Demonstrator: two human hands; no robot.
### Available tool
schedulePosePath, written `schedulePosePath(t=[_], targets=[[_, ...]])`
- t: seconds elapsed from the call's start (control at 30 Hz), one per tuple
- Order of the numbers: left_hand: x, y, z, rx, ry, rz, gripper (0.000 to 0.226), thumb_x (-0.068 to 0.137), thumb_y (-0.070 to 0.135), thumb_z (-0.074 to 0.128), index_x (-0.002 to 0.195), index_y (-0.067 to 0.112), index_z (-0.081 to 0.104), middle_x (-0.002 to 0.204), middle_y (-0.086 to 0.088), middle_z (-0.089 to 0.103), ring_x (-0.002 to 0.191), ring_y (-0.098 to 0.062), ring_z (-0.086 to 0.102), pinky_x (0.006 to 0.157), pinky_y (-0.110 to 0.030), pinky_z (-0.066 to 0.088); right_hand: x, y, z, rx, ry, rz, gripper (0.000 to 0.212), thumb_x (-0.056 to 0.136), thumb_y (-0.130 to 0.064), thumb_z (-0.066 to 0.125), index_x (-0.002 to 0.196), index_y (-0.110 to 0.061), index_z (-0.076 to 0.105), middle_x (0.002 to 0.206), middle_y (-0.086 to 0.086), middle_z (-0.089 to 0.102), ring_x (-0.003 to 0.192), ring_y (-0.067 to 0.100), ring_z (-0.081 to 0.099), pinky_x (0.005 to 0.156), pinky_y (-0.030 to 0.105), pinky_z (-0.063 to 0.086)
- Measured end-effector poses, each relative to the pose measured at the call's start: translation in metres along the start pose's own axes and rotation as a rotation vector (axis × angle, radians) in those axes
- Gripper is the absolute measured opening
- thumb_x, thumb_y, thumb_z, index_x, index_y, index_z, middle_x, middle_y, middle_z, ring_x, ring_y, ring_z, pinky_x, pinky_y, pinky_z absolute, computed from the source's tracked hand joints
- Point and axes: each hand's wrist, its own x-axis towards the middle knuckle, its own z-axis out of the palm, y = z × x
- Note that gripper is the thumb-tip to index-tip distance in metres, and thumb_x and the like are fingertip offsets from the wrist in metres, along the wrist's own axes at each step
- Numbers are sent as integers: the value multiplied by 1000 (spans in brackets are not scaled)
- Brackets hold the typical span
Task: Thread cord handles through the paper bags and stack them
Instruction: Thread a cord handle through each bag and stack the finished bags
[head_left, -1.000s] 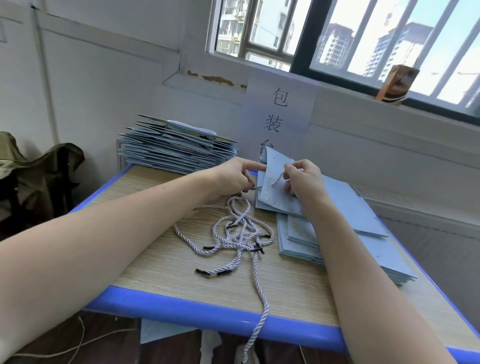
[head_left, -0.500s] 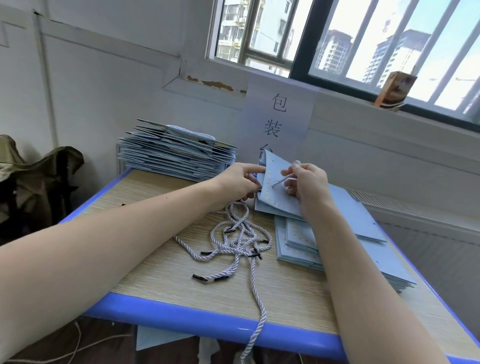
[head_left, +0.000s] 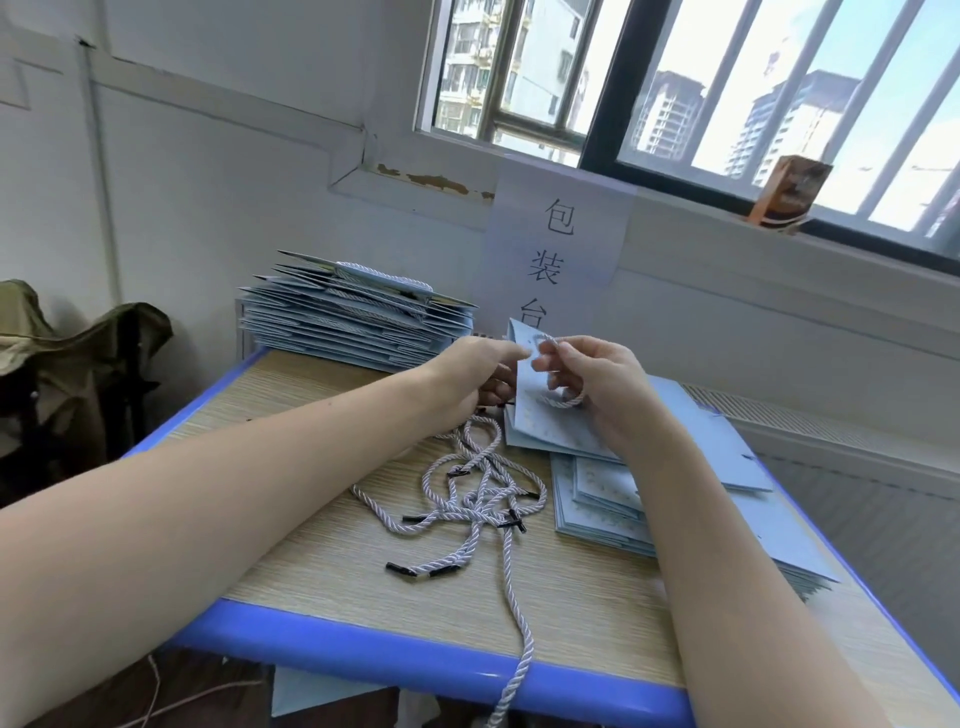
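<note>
A light blue flat paper bag (head_left: 545, 426) has its top edge lifted off the pile of unthreaded bags (head_left: 613, 509) on the right of the table. My left hand (head_left: 478, 371) pinches that raised edge from the left. My right hand (head_left: 592, 379) pinches a pale twisted cord (head_left: 563, 401) that loops across the bag's face near its top holes. A tangle of loose cords (head_left: 478, 499) with black tips lies on the table in front of the bag; one strand hangs over the front edge. A stack of bags with cord handles (head_left: 353, 317) stands at the back left.
The wooden table (head_left: 322, 561) has a blue rim. A paper sign (head_left: 556, 244) hangs on the wall behind the bag. A small brown box (head_left: 784, 192) sits on the window sill. A green folding chair (head_left: 62, 364) stands to the left of the table.
My right hand has drawn the cord further through the bag, so a loop now lies across the bag's face. My left hand has moved up to the bag's top edge.
</note>
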Motion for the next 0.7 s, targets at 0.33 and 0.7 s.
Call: schedulePosePath(t=[0.33,0.7], targets=[[0,-7,2,119,70,64,25,89,1,68,109,8,54,101,-20,67,88,-33,69,81,-50,59,-9,-11,3,194,73,72,12,94,0,52,85,-3,58,88,15,77,74,24,73,65,31,55],[-14,-7,15,-40,-126,7,60,87,-17,56,139,12,45,119,-27,65,90,-31,68,78,-40,59,-7,-8,0,-160,237,-11,10,90,-3,52,91,-12,54,87,11,71,59,17,61,60,31,50]])
